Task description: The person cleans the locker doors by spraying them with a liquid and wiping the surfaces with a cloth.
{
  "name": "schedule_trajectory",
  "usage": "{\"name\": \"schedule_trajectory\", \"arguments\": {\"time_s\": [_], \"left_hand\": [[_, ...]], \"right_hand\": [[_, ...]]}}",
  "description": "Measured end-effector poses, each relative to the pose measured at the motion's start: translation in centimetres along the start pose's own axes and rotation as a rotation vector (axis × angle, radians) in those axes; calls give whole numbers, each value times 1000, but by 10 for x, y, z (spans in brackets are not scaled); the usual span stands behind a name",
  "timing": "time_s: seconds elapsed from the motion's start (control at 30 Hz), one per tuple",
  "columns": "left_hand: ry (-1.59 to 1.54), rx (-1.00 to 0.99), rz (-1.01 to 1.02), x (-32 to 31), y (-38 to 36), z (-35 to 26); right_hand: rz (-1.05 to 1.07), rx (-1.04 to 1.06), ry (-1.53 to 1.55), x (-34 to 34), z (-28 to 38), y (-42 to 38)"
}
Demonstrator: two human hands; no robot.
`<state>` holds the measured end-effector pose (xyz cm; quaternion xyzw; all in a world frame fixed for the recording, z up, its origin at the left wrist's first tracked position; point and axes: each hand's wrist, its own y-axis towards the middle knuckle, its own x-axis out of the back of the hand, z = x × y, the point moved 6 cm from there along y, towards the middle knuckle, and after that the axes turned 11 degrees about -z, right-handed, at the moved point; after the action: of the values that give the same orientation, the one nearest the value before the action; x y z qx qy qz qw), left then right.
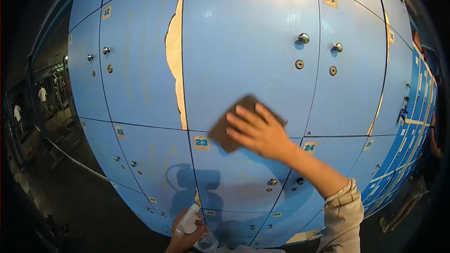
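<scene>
A dark brown cloth (228, 136) lies flat against the blue locker doors, across the seam between door 13 (234, 42) and door 23 (234, 182). My right hand (260, 131) presses on it from above with fingers spread; hand and cloth are slightly blurred. Low in the view, my left hand (185, 234) is wrapped round the neck of a spray bottle with a white trigger head (189, 219) and a clear body (206, 242). Faint yellowish smears show on several doors.
Round metal knobs (303, 38) and locks stick out from the doors. Some door edges have peeled patches (175, 46). Another person's leg (405, 203) shows at the lower right; gym equipment stands at the far left.
</scene>
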<state>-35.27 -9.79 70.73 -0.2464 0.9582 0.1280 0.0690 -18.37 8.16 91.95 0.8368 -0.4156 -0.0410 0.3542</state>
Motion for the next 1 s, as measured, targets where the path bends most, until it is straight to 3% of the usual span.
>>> {"name": "schedule_trajectory", "arguments": {"time_s": [0.13,0.27,0.57,0.67,0.77,0.83,0.9,1.0], "left_hand": [[21,10,0,-5,0,-2],[64,40,40,-3,6,6],[-68,5,57,-9,4,10],[-84,-60,124,-10,7,35],[-172,7,158,-4,9,56],[-168,30,187,-7,5,55],[-72,-27,240,-11,2,47],[-154,153,188,-4,-1,60]], "right_hand": [[60,126,-3,0,21,-28],[21,190,-20,9,-11,-1],[-425,-152,-324,51,-211,143],[-401,-271,-382,70,-261,178],[-388,-433,-195,84,-277,191],[-417,-306,-422,60,-281,180],[-488,-238,-466,51,-253,169],[-310,-223,-205,42,-181,138]]}}
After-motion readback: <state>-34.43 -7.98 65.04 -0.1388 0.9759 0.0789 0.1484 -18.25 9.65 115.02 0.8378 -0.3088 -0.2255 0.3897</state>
